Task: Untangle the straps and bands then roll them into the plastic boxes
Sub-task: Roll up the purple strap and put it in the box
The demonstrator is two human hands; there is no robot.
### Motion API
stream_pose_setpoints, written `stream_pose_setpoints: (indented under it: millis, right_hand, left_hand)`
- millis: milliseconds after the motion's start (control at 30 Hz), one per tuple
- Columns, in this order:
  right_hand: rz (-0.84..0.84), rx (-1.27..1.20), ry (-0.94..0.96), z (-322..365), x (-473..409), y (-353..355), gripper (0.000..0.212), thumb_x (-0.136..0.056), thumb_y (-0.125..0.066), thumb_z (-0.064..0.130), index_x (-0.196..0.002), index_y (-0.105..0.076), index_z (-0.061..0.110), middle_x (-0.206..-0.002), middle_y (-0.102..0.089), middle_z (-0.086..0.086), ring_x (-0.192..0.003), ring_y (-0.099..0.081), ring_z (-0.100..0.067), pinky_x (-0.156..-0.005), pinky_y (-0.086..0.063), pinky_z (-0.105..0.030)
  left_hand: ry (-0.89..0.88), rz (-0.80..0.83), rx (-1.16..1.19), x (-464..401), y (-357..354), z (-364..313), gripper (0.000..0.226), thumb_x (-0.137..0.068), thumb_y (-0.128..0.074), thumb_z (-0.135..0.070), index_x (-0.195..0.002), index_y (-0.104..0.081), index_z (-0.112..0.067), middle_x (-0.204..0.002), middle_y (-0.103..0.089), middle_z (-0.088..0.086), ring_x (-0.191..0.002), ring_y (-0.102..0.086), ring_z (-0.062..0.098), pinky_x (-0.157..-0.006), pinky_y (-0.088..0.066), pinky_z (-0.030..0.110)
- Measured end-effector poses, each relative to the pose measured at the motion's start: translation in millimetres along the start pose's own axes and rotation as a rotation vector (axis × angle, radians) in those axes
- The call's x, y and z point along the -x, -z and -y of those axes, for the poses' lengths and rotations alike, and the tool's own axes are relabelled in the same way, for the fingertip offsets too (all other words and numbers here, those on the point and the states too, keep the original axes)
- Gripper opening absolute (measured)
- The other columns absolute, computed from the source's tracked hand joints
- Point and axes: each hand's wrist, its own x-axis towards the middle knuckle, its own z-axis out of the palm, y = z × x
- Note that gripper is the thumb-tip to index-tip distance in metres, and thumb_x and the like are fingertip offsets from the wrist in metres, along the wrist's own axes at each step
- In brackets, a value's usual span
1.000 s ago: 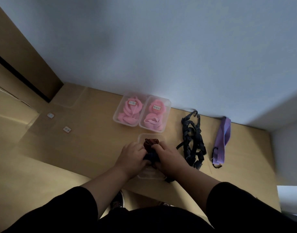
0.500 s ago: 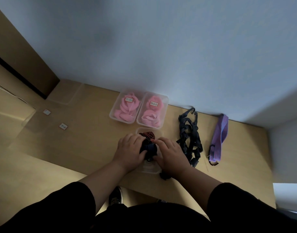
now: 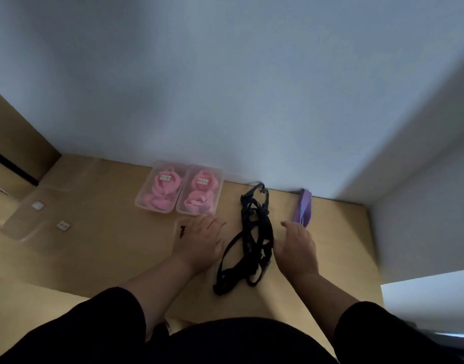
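Note:
A tangle of black straps lies on the wooden table between my hands. My left hand rests flat, fingers straight, over a clear plastic box; only a sliver of the dark red-striped rolled strap inside shows at its left. My right hand is relaxed on the table at the right edge of the black tangle and holds nothing. A purple band lies folded just beyond my right fingertips, near the wall. Two clear boxes at the back hold rolled pink bands.
Clear lids with small white labels lie on the table's left side. The grey wall runs close behind the boxes. The table's near edge is just in front of my body, and its right edge ends near a white wall corner.
Both hands have let go of the dark rolled strap in the near box. My right hand has moved right, past the black tangle. My left hand now lies flat over the box.

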Motion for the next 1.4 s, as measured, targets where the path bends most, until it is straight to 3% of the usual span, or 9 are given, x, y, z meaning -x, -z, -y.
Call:
stream_pose_setpoints:
  millis: [233, 533, 700, 833, 1000, 1100, 1167, 1333, 1400]
  right_hand:
    - [0.231, -0.081, -0.405, -50.7, -13.3, 12.0, 0.058, -0.083, -0.07, 0.047, -0.124, -0.053, 0.011, -0.12, -0.061, -0.013, -0.109, -0.06, -0.034, -0.087, -0.052, -0.043]
    - [0.282, -0.156, -0.505, -54.7, -30.4, -3.2, 0.079, -0.069, -0.079, 0.055, -0.131, -0.049, 0.016, -0.122, -0.061, -0.008, -0.112, -0.062, -0.033, -0.09, -0.053, -0.043]
    - [0.319, -0.162, -0.503, -48.1, -32.9, -7.2, 0.04, -0.081, -0.056, 0.04, -0.115, -0.049, 0.02, -0.1, -0.068, -0.006, -0.092, -0.066, -0.033, -0.081, -0.054, -0.04]
    - [0.318, -0.217, -0.431, -52.8, -32.3, 0.0, 0.042, -0.07, -0.054, 0.037, -0.111, -0.049, 0.043, -0.084, -0.065, -0.002, -0.083, -0.063, -0.034, -0.068, -0.05, -0.034]
    - [0.277, -0.276, -0.556, -54.2, -31.6, 11.1, 0.033, -0.083, -0.064, 0.039, -0.096, -0.066, 0.008, -0.081, -0.066, -0.009, -0.074, -0.063, -0.029, -0.056, -0.042, -0.031]
    - [0.226, -0.488, -0.571, -51.0, -26.3, 23.1, 0.035, -0.08, -0.064, 0.039, -0.087, -0.066, 0.005, -0.069, -0.067, -0.007, -0.061, -0.062, -0.024, -0.053, -0.046, -0.036]
    - [0.246, -0.696, -0.523, -41.5, -20.7, 36.0, 0.019, -0.085, -0.066, 0.018, -0.09, -0.066, -0.001, -0.064, -0.065, -0.007, -0.052, -0.056, -0.02, -0.048, -0.046, -0.033]
    - [0.224, -0.998, -0.383, -9.8, -12.5, 71.4, 0.008, -0.093, -0.06, 0.002, -0.092, -0.064, -0.005, -0.068, -0.062, -0.016, -0.062, -0.052, -0.028, -0.057, -0.041, -0.038]
    - [0.206, -1.062, -0.325, 6.1, -12.9, 86.6, 0.009, -0.095, -0.059, 0.001, -0.09, -0.066, -0.001, -0.073, -0.065, -0.016, -0.066, -0.055, -0.027, -0.064, -0.044, -0.039]
  left_hand:
    - [-0.103, 0.061, 0.109, -28.7, -8.1, -43.4, 0.038, -0.084, -0.048, -0.031, -0.113, -0.066, -0.015, -0.105, -0.065, 0.0, -0.098, -0.058, 0.019, -0.091, -0.045, 0.032]
    - [-0.163, 0.107, 0.164, -37.2, -11.0, -64.6, 0.022, -0.082, -0.062, -0.016, -0.103, -0.071, -0.014, -0.093, -0.066, 0.001, -0.088, -0.058, 0.02, -0.079, -0.05, 0.033]
    - [-0.114, 0.174, 0.199, -41.4, -5.1, -65.8, 0.023, -0.09, -0.057, -0.017, -0.108, -0.07, -0.014, -0.096, -0.066, 0.0, -0.093, -0.053, 0.016, -0.083, -0.045, 0.028]
    - [-0.083, 0.181, 0.252, -48.8, -4.4, -72.0, 0.02, -0.09, -0.054, -0.017, -0.101, -0.072, -0.015, -0.09, -0.066, -0.001, -0.088, -0.055, 0.016, -0.08, -0.046, 0.029]
    - [-0.091, 0.162, 0.318, -53.0, -1.5, -85.1, 0.019, -0.093, -0.057, -0.013, -0.104, -0.073, -0.013, -0.093, -0.068, 0.002, -0.089, -0.056, 0.015, -0.083, -0.041, 0.024]
    - [-0.059, 0.199, 0.355, -51.6, -0.4, -92.1, 0.022, -0.095, -0.057, -0.015, -0.113, -0.07, -0.013, -0.101, -0.066, 0.001, -0.095, -0.057, 0.012, -0.087, -0.043, 0.021]
    - [-0.041, 0.196, 0.403, -49.5, 0.6, -98.0, 0.024, -0.095, -0.057, -0.015, -0.117, -0.067, -0.011, -0.102, -0.06, 0.0, -0.093, -0.055, 0.012, -0.083, -0.04, 0.019]
    - [-0.065, 0.119, 0.471, -53.3, 21.3, -108.6, 0.023, -0.09, -0.061, -0.013, -0.113, -0.063, -0.012, -0.102, -0.056, -0.001, -0.085, -0.05, 0.008, -0.073, -0.037, 0.013]
    - [-0.09, 0.06, 0.507, -61.1, 32.7, -109.1, 0.029, -0.086, -0.062, -0.016, -0.115, -0.063, -0.019, -0.102, -0.058, -0.006, -0.085, -0.051, 0.004, -0.076, -0.043, 0.019]
